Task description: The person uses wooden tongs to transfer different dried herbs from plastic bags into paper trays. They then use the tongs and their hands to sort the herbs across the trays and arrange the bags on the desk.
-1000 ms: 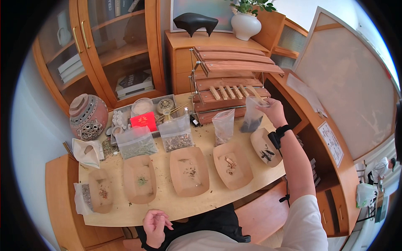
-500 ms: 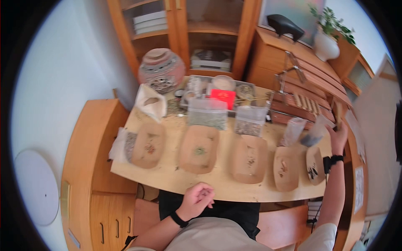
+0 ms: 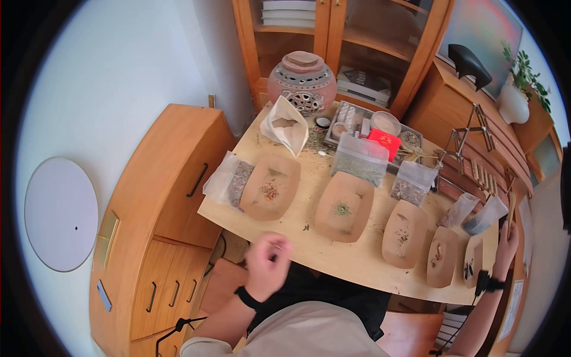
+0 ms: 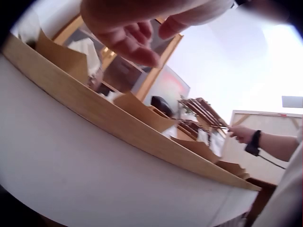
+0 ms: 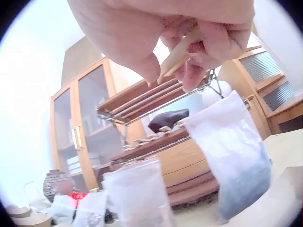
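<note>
Over the table's front edge, my left hand (image 3: 269, 268) hangs with loosely bent fingers and nothing visible in them; the left wrist view shows the same hand (image 4: 137, 28) above the edge. At the far right my right hand (image 3: 505, 244) grips a pale wooden tool (image 3: 512, 208), seen closer as a light wooden piece (image 5: 177, 57) between thumb and fingers. Just below that hand in the right wrist view stands a clear bag with dark contents (image 5: 244, 184). The nearest paper tray (image 3: 473, 262) holds dark pieces.
Other paper trays (image 3: 270, 172) hold small dried bits. Behind them are bags (image 3: 360, 157), an open white pouch (image 3: 285, 128), a pierced clay jar (image 3: 302, 83), a grey tray with a red packet (image 3: 384, 143), and a slatted wooden rack (image 3: 505, 149) at right. Cabinets (image 3: 172, 178) stand left.
The head view has swung left, so the table's things sit farther right in it. My right hand still holds the wooden tool near the dark-filled bag; my left hand stays loosely bent by the table's front edge.
</note>
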The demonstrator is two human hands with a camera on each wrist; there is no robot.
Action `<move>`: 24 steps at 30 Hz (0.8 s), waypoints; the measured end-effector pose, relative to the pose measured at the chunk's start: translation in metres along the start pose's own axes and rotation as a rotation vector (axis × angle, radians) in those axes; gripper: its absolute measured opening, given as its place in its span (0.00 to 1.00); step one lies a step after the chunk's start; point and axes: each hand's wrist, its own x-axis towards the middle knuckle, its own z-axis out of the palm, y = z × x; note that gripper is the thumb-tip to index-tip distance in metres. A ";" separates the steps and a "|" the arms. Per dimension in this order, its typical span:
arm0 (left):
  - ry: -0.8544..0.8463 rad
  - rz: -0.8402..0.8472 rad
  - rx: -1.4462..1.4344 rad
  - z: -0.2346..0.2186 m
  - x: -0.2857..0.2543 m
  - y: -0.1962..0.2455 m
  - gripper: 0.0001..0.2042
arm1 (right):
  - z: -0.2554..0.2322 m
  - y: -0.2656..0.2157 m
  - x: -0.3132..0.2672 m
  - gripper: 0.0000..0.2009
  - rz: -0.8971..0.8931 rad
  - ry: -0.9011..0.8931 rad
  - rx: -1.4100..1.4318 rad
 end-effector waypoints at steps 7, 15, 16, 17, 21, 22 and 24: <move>0.545 0.051 0.471 -0.113 0.088 -0.044 0.23 | 0.048 -0.176 -0.121 0.15 0.064 -0.362 0.059; 0.260 0.128 0.654 -0.133 0.130 -0.056 0.09 | 0.139 -0.293 -0.182 0.13 -0.095 -0.690 0.279; 0.266 0.129 0.653 -0.132 0.130 -0.049 0.09 | 0.151 -0.301 -0.186 0.13 -0.201 -0.717 0.270; 0.351 0.240 0.702 -0.128 0.129 -0.037 0.07 | 0.162 -0.313 -0.189 0.13 -0.308 -0.742 0.261; 0.343 0.453 0.897 -0.128 0.111 -0.010 0.06 | 0.191 -0.361 -0.196 0.15 -0.508 -0.833 0.332; 0.301 0.464 0.959 -0.128 0.106 -0.008 0.06 | 0.201 -0.368 -0.198 0.15 -0.564 -0.825 0.322; 0.285 0.418 0.930 -0.124 0.094 -0.009 0.06 | 0.222 -0.383 -0.198 0.14 -0.676 -0.763 0.286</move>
